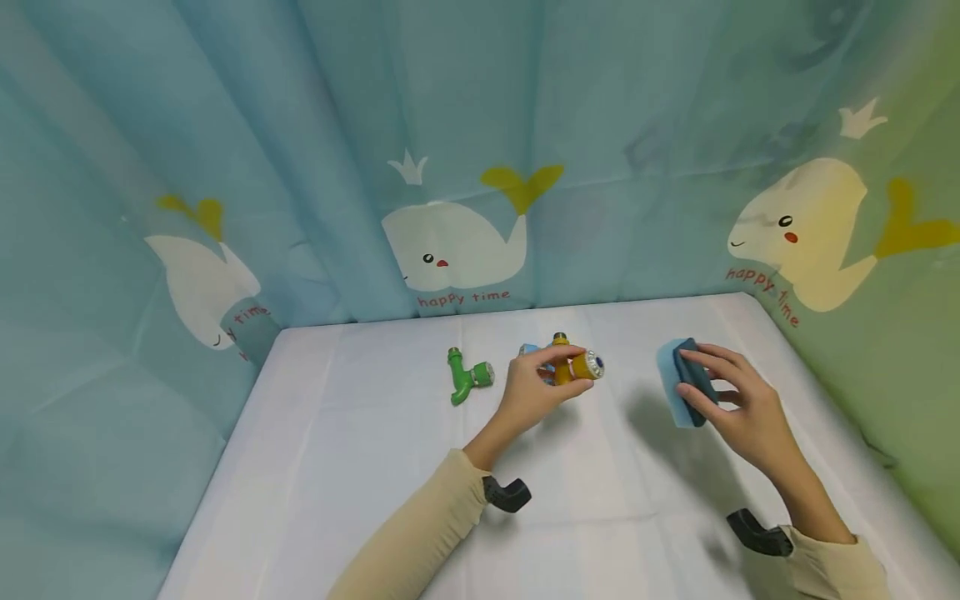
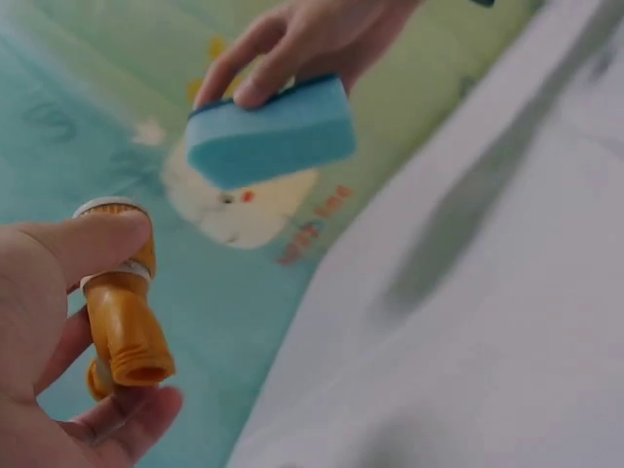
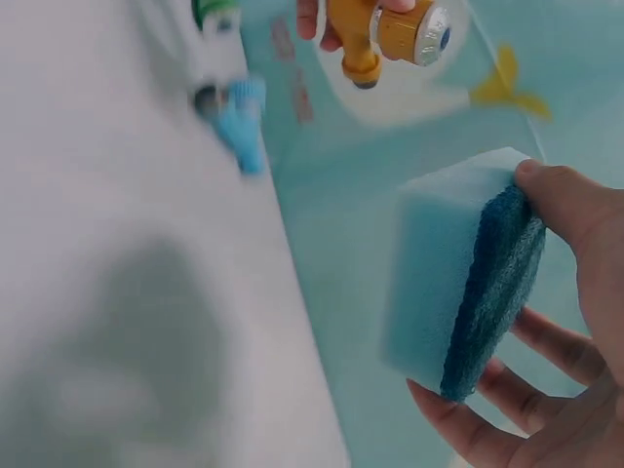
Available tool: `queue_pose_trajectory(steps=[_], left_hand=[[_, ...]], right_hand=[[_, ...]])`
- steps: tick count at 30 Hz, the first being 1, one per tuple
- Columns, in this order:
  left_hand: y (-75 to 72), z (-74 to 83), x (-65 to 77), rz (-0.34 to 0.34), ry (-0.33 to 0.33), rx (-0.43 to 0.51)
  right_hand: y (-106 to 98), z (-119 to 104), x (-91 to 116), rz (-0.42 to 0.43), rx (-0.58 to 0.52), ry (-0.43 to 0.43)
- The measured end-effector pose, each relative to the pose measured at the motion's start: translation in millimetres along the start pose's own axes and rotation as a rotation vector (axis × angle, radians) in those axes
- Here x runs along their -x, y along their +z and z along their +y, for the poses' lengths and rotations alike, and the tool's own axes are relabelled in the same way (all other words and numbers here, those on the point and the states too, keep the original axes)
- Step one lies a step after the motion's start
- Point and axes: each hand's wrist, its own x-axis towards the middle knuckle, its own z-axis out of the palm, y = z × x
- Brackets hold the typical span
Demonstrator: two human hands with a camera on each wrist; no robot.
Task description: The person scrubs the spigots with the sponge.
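Observation:
Pinched between the thumb and fingers of my left hand (image 1: pixel 531 387) is a yellow-orange toy faucet (image 1: pixel 581 367) with a silver-rimmed knob, held above the table. Its open threaded end (image 2: pixel 144 369) points toward the camera in the left wrist view. My right hand (image 1: pixel 750 412) grips a light blue sponge (image 1: pixel 675 383) with a dark blue scouring layer, the thumb and fingertips on its edges and the soft face turned toward the left hand. A gap separates sponge and faucet. Partly hidden behind my left hand, a light blue faucet (image 3: pixel 239 125) lies on the table.
A green faucet (image 1: pixel 468 377) lies on the white table (image 1: pixel 360 467), left of my left hand. Around the table's back and sides hangs a blue-green curtain (image 1: pixel 600 233) printed with whales. Black curved pieces (image 1: pixel 507 494) stick out at both cuffs.

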Motion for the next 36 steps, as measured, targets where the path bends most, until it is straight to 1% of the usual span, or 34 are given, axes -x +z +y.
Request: queue_pose_trajectory(steps=[3, 5, 8, 10, 13, 16, 19, 23, 25, 27, 29, 31, 32, 34, 36], left_hand=[[25.0, -6.7, -20.1, -0.015, 0.027, -0.133], [41.2, -15.8, -31.5, -0.023, 0.035, -0.212], [62.7, -30.4, -42.2, -0.034, 0.036, -0.34], [75.2, -38.0, -45.9, -0.046, 0.031, -0.446], [89.8, -42.8, -48.9, -0.069, 0.029, -0.592], [99.4, -44.4, -50.8, -0.077, 0.036, -0.714], [105.2, -46.0, -51.1, -0.079, 0.034, -0.802], [108.5, -48.8, -50.2, -0.094, 0.021, -0.865], [108.5, -49.3, -49.4, -0.108, 0.029, -0.882], [106.9, -49.5, -47.9, -0.125, 0.056, -0.876], [101.8, -49.9, -46.2, -0.121, 0.088, -0.834], [91.7, -49.0, -45.3, -0.092, 0.114, -0.781], [84.6, -48.3, -45.2, -0.066, 0.122, -0.751], [67.0, -46.5, -45.3, -0.012, 0.126, -0.701], [47.4, -44.4, -44.9, 0.014, 0.112, -0.694]], right_hand=[[-17.7, 15.1, 11.7, 0.032, 0.013, 0.088], [-26.8, 24.4, 19.7, 0.048, 0.019, 0.135], [-36.3, 35.1, 30.7, 0.062, 0.035, 0.175], [-40.2, 39.4, 36.5, 0.066, 0.043, 0.196], [-43.1, 42.3, 42.4, 0.067, 0.063, 0.222], [-43.2, 43.2, 46.1, 0.061, 0.068, 0.236], [-41.9, 44.0, 49.3, 0.055, 0.07, 0.236], [-41.3, 45.2, 52.7, 0.046, 0.074, 0.242], [-41.6, 45.6, 54.0, 0.046, 0.076, 0.241], [-41.3, 45.6, 55.4, 0.051, 0.072, 0.236], [-40.7, 45.5, 56.7, 0.047, 0.069, 0.223], [-40.3, 45.1, 57.4, 0.047, 0.065, 0.212], [-40.5, 44.8, 57.6, 0.049, 0.066, 0.208], [-42.4, 43.9, 57.7, 0.05, 0.075, 0.203], [-45.6, 42.6, 57.7, 0.051, 0.088, 0.203]])
